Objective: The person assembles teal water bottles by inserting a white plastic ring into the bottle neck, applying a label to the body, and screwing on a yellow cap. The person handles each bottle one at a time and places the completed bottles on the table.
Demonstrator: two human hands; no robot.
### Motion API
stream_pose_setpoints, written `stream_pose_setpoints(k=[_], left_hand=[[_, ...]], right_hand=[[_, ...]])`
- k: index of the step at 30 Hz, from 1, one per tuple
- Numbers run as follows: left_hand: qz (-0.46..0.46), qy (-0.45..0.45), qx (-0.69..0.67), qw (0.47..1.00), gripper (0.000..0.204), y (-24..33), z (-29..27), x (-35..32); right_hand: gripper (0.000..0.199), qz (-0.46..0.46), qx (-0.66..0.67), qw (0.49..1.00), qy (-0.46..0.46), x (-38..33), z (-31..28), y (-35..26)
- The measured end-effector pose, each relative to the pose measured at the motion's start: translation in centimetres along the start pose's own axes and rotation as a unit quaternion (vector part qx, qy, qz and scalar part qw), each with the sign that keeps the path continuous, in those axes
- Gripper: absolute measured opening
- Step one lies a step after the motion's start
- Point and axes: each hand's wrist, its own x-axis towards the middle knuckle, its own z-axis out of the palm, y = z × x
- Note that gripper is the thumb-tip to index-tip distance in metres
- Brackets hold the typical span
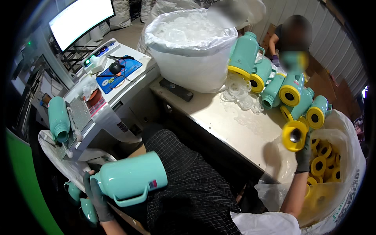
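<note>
Teal jug [131,178], L hand [97,196]: axis ~crosswise, neck pts L.

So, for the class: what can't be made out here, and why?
In the head view:
Monitor content: washed out by brightness.
Co-worker's head: blurred.
Some fingertips of the right hand: behind the yellow piece.
Mouth of the turquoise jug: covered by the left hand.
Anything beneath the top yellow rings: hidden by them.

Cream-white bench [223,121], clock from its middle: big white bag [188,70] full of clear rings at 11 o'clock, dark bar [176,90] at 10, loose clear rings [237,92] heaped around 12, teal flasks [275,88] with yellow bases clustered at 2.
</note>
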Motion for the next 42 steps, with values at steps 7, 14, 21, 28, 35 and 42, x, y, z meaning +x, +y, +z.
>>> stream_pose_setpoints(k=[7,14,21,28,35,42], left_hand=[[-0.199,0.045,-0.503,0.840,0.030,-11.0,4.5,-3.7],[-0.208,0.035,-0.379,0.901,0.032,-8.9,6.9,-5.6],[-0.163,-0.080,-0.216,0.959,0.030,-10.8,6.6,-7.2],[-0.136,0.088,-0.223,0.961,0.028,-13.8,4.3,-6.1],[0.008,0.142,0.045,0.989,0.027,-4.3,3.8,-4.8],[0.046,0.149,0.075,0.985,0.031,3.1,6.2,-4.6]], right_hand=[[0.048,-0.039,-0.238,0.946,-0.215,-5.0,32.9,12.4],[0.065,-0.307,-0.183,0.803,-0.477,-12.8,43.0,13.0],[0.061,-0.319,-0.156,0.775,-0.523,-14.2,40.3,13.3],[0.054,-0.257,-0.199,0.816,-0.477,-16.0,40.2,13.4],[0.076,-0.045,-0.163,0.898,-0.406,-17.8,40.6,14.6],[0.060,0.124,-0.098,0.940,-0.304,-18.2,38.5,17.9]])
